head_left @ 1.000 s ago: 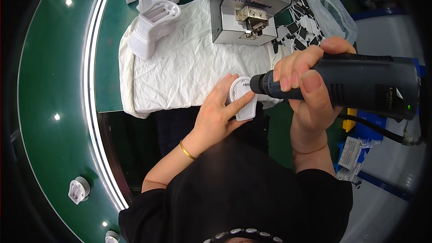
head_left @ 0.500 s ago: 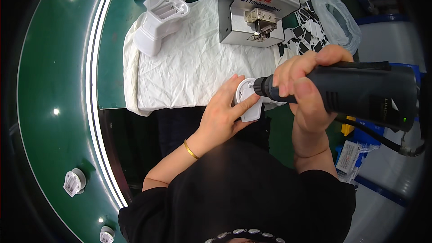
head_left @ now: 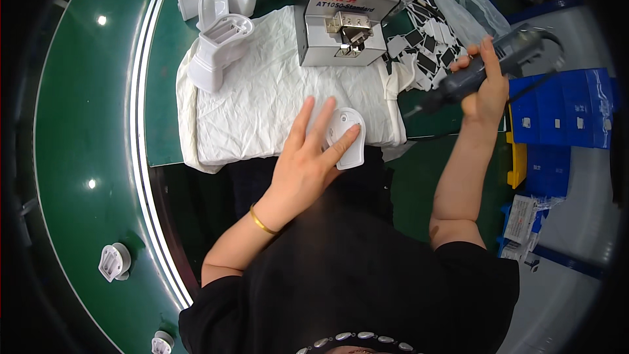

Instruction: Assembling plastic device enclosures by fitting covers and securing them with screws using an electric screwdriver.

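My left hand (head_left: 303, 167) has its thumb laid over a white plastic part (head_left: 352, 147) at the front edge of the cloth. Two of its fingers stretch forward beside the part, slightly blurred; the others are hidden. The part is rounded at the far end, with a raised rim and a hole inside. Off to the right, my right hand (head_left: 486, 88) is closed around a dark electric screwdriver (head_left: 462, 83). Its tip points down to the left, away from the part, and a cord hangs from its back end.
A white cloth (head_left: 262, 118) covers the green bench. At its back stands a grey bench machine (head_left: 341, 23); larger white plastic housings (head_left: 219, 49) are at the left. Small black and white pieces (head_left: 426, 39) and a clear bag (head_left: 468, 3) lie right, near blue bins (head_left: 557, 108).
My right hand has drawn the screwdriver off the white part and swung it up and right. Two left fingers have lifted and spread. The view has shifted slightly.
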The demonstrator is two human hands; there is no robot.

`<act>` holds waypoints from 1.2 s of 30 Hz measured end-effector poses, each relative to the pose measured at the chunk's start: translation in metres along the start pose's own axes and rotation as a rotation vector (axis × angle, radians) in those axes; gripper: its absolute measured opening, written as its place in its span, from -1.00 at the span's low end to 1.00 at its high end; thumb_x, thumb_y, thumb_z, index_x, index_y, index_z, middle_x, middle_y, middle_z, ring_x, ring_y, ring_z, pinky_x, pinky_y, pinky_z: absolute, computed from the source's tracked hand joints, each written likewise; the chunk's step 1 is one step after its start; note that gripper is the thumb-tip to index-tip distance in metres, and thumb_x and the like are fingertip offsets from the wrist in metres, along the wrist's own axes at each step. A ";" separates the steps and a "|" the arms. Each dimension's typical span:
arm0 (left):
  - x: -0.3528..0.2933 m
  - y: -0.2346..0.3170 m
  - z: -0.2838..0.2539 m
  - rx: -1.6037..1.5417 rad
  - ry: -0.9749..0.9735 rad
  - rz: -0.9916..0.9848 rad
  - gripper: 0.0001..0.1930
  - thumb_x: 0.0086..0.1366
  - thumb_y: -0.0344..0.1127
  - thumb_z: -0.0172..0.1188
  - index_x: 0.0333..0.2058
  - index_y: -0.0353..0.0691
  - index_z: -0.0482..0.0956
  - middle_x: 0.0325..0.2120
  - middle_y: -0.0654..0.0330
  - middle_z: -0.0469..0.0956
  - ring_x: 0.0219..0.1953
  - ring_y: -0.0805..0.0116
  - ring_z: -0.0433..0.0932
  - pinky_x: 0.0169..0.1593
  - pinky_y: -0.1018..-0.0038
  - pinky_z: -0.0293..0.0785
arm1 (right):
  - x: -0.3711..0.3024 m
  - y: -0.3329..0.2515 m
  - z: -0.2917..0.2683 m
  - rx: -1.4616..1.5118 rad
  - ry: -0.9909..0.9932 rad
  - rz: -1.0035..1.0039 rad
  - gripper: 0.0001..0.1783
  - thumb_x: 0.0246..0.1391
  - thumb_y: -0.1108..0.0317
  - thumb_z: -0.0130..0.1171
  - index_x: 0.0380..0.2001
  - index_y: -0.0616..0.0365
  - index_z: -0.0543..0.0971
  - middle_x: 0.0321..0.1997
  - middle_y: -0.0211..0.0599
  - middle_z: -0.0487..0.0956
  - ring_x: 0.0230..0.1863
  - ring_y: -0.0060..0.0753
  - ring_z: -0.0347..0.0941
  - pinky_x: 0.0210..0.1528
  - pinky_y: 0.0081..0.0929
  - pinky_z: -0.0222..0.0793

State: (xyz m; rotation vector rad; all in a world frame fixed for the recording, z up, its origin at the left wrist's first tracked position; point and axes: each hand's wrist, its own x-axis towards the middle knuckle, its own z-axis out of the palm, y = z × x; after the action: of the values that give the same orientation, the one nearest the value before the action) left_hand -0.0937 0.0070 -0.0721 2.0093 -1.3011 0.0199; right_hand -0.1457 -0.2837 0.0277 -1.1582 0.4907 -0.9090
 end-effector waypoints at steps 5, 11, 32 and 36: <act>0.010 0.001 -0.010 0.233 -0.148 0.225 -0.38 0.12 -0.39 0.11 0.23 0.12 0.43 0.25 0.06 0.31 0.31 -0.08 0.25 0.29 0.18 0.32 | 0.073 0.049 -0.139 -0.343 0.278 0.071 -0.67 -0.04 0.52 0.38 -0.21 0.24 0.48 -0.43 -0.24 0.53 -0.53 -0.34 0.49 -0.50 -0.38 0.47; 0.014 0.006 -0.027 0.321 -0.159 0.311 -0.58 0.13 -0.32 0.13 0.01 0.13 0.50 0.17 0.01 0.33 0.14 -0.11 0.39 0.13 0.26 0.44 | 0.085 0.087 -0.193 -0.504 0.461 0.125 -0.68 -0.13 0.46 0.34 -0.25 0.32 0.53 -0.37 -0.27 0.53 -0.38 -0.33 0.47 -0.28 -0.35 0.38; 0.178 -0.376 -0.160 -0.230 0.527 -0.821 -0.49 -0.08 -0.26 0.53 -0.08 -0.19 0.67 -0.24 0.09 0.67 -0.21 0.31 0.63 -0.09 0.43 0.49 | 0.029 0.032 -0.172 -0.783 0.426 -0.420 -0.47 0.23 0.35 0.21 0.22 0.19 0.34 0.08 -0.20 0.48 0.05 -0.42 0.40 0.08 -0.51 0.29; 0.206 -0.412 -0.151 -0.257 0.459 -0.679 -0.17 0.02 -0.37 0.42 0.25 -0.53 0.22 -0.19 0.02 0.67 -0.18 0.30 0.64 -0.06 0.46 0.53 | 0.027 0.018 -0.136 -0.696 0.288 -0.405 -0.56 0.28 0.41 0.14 0.18 0.25 0.36 0.03 -0.20 0.49 0.02 -0.46 0.41 0.10 -0.57 0.29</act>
State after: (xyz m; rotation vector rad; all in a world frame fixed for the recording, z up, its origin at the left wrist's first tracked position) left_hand 0.3886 0.0238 -0.1143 1.9687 -0.2904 -0.0050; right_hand -0.2252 -0.3802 -0.0345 -1.8105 0.8679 -1.3182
